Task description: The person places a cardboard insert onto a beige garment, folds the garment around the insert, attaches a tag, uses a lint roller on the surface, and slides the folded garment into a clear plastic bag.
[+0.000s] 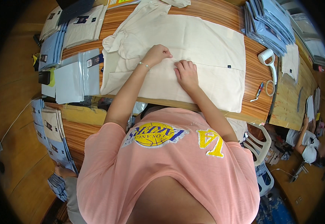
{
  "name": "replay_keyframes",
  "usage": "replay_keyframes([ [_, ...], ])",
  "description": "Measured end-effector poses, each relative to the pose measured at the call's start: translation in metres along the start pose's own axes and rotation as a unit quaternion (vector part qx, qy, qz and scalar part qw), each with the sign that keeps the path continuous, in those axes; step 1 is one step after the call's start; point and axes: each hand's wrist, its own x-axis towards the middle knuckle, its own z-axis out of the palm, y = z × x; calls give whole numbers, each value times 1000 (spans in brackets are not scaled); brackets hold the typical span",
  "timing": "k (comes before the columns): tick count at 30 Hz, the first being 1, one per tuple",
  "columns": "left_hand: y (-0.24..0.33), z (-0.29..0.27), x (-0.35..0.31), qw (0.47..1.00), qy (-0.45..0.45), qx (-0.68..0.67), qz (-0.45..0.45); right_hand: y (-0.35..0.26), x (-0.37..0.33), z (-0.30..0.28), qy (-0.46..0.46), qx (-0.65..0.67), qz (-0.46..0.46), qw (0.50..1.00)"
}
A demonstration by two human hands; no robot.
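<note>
Lying shirt [211,39]: under both hands, long axis left to right.
Left hand [157,55]: curled in.
Right hand [187,76]: bent over the shirt, nearer the tag [229,67] off rightward.
Pinch: can't tell, either hand.

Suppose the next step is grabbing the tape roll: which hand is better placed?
Right hand, probably: it rests on the cream shirt, on the side nearer the tape roll. The left hand is farther left, so it would have to cross past the right.
</note>
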Motion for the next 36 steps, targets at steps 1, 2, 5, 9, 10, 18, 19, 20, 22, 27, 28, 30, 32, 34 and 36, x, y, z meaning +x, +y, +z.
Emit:
replay_keyframes([
  [1,-2,1,1,1000,4,-6,0,0,0,-1,1,-1,1,1000],
  [2,-7,3,3,1000,9,-12,-1,0,0,-1,1,-1,0,1000],
  [5,-18,7,4,998,27,-60,-12,-1,1,-1,2,-3,0,1000],
  [9,-18,6,6,992,10,-111,-54,0,0,-2,4,-9,-1,1000],
  [10,-16,6,4,994,9,-97,-41,0,0,-2,4,-8,0,1000],
  [18,36,-41,-64,987,7,129,92,2,0,0,-8,-2,-5,1000],
  [19,40,-57,-88,976,-171,118,69,4,2,-1,-13,4,18,1000],
  [20,32,-70,-107,985,-165,40,34,0,3,-4,-23,18,34,999],
  [22,15,-97,-140,982,-146,-116,-28,-10,12,-12,-47,73,78,993],
  [27,-70,-130,-161,982,117,-109,-104,-68,119,1,-58,149,-124,979],
  [28,-88,-130,-155,985,125,-84,-86,-82,147,15,-100,148,-155,972],
  [30,-109,-119,-140,988,138,-36,-59,-122,197,40,-212,104,-61,970],
  [32,-111,-108,-123,986,162,-28,-8,-115,237,80,-291,-7,-109,951],
  [34,-115,-101,-117,984,175,-25,13,-109,259,98,-397,-24,-106,911],
  [36,-114,-102,-119,985,173,-25,12,-96,280,85,-519,51,-43,852],
])
